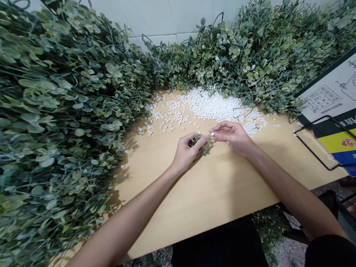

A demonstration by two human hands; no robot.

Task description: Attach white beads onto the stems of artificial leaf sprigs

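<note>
My left hand is closed around a small green leafy sprig just above the wooden table. My right hand pinches a small white bead between thumb and fingertips, right beside the sprig's tip. The two hands almost touch at the middle of the table. Behind them lies a heap of white beads, spread across the far part of the table.
Big piles of artificial green foliage cover the left side and more foliage lines the back against a white tiled wall. A black wire stand with a printed sign sits at the right edge.
</note>
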